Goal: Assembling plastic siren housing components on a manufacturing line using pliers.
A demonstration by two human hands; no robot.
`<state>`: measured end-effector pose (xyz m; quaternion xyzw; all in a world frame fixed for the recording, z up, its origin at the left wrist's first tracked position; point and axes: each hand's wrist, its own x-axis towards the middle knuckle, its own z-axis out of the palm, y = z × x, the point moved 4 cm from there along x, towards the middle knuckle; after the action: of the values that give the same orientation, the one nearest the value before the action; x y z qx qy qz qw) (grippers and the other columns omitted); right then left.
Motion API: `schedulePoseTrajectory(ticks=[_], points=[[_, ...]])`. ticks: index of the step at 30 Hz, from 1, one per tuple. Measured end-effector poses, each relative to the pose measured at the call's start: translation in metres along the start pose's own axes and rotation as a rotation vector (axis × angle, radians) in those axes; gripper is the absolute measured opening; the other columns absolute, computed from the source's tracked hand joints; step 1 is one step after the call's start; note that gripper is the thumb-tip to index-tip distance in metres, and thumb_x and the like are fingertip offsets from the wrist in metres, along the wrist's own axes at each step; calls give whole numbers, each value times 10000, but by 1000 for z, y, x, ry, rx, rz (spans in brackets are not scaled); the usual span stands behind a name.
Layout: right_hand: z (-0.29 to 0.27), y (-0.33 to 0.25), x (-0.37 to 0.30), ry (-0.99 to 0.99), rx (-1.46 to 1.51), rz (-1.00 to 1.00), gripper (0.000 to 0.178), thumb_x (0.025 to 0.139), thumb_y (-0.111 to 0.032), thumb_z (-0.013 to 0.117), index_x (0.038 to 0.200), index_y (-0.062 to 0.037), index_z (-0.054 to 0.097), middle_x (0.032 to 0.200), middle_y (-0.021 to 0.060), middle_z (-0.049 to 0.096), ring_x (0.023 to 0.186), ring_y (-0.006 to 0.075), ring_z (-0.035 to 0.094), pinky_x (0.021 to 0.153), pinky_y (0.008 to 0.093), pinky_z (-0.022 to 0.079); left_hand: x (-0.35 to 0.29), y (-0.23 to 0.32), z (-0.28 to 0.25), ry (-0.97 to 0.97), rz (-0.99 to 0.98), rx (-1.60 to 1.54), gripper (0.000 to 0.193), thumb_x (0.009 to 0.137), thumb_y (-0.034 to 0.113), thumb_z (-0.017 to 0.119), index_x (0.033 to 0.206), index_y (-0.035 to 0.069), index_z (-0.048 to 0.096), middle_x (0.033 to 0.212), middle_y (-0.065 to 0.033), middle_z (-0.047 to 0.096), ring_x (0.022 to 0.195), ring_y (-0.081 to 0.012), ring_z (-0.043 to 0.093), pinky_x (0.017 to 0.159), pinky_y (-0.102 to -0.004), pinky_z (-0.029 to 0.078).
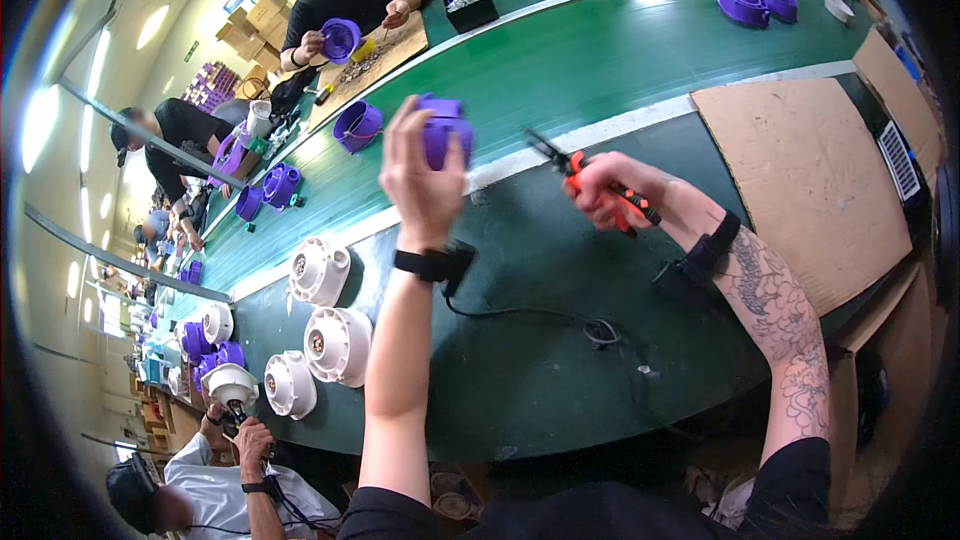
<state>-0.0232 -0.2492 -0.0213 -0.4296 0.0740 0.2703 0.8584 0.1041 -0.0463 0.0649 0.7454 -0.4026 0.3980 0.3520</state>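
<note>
My left hand [423,185] is raised over the near edge of the conveyor, its fingers wrapped round a round purple plastic housing [448,135]. The back of that hand hides part of the housing. To its right, my right hand [625,188] grips pliers [576,165] with orange and black handles; their dark jaws point up and left toward the housing, apart from it. Several white round housings [338,345] with metal parts in their centres lie on the dark green table left of my left forearm.
A green conveyor belt [600,55] crosses the far side, carrying purple housings [742,4]. Flat cardboard [800,190] covers the table's right part. A black cable [530,314] runs from my left wristband. Co-workers handle housings across the belt and at lower left.
</note>
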Motion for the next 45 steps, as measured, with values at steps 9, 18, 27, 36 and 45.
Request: schedulePoseTrajectory(ticks=[9, 18, 27, 36, 45], points=[[51, -27, -25, 822, -1700, -668, 435, 616, -192, 751, 938, 14, 544, 849, 167, 622, 846, 379, 618, 799, 442, 484, -19, -81, 3, -94, -757, -934, 563, 832, -18, 778, 1306, 8, 477, 1414, -232, 530, 1100, -244, 650, 929, -328, 565], [78, -25, -32, 806, -2151, -737, 379, 627, -180, 723, 962, -53, 597, 878, 77, 595, 870, 209, 587, 823, 336, 409, 3, -16, 2, -485, -663, -862, 571, 822, 40, 795, 1299, -15, 486, 1382, -235, 553, 1027, -239, 693, 814, -322, 625], [87, -9, -28, 879, -2193, -731, 485, 584, -179, 763, 1011, -43, 578, 943, 83, 577, 973, 229, 570, 938, 354, 372, 4, -3, -4, -524, -507, -530, 550, 777, 84, 792, 1259, -14, 545, 1317, -220, 604, 1028, -224, 686, 790, -320, 605], [82, -7, -27, 878, -2149, -687, 479, 599, -172, 761, 1019, -37, 575, 955, 88, 593, 963, 233, 582, 912, 354, 384, 2, 3, 1, -546, -471, -462, 523, 799, 80, 804, 1252, -15, 560, 1268, -188, 632, 1065, -207, 679, 791, -298, 607], [67, -9, -24, 705, -1828, -360, 458, 611, -192, 735, 992, 7, 575, 852, 186, 647, 882, 341, 654, 823, 418, 477, 2, 24, 2, -542, -397, -349, 347, 763, 134, 767, 1075, 7, 689, 1080, -200, 725, 985, -330, 721, 906, -384, 548]])
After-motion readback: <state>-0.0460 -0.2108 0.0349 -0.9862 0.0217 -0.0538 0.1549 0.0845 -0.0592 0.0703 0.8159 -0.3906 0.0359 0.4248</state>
